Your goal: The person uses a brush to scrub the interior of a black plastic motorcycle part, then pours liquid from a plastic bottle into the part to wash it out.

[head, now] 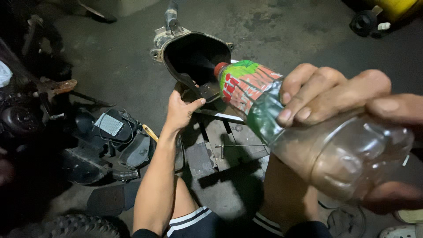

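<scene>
Right hand (348,97) grips a tilted bottle (299,123), neck at eleven o'clock into the black housing (194,57) pinched by the left hand (180,110); slipping could spill liquid.

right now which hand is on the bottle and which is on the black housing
The right hand grips the tilted clear plastic bottle, its neck pointing into the black housing. The left hand holds that housing's lower rim.

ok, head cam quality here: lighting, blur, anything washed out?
Head view: dim, light falls on the centre; left edge nearly black. Right hand and clear bottle loom close and soft. Black housing interior shows no detail. Left hand reasonably sharp.
</scene>
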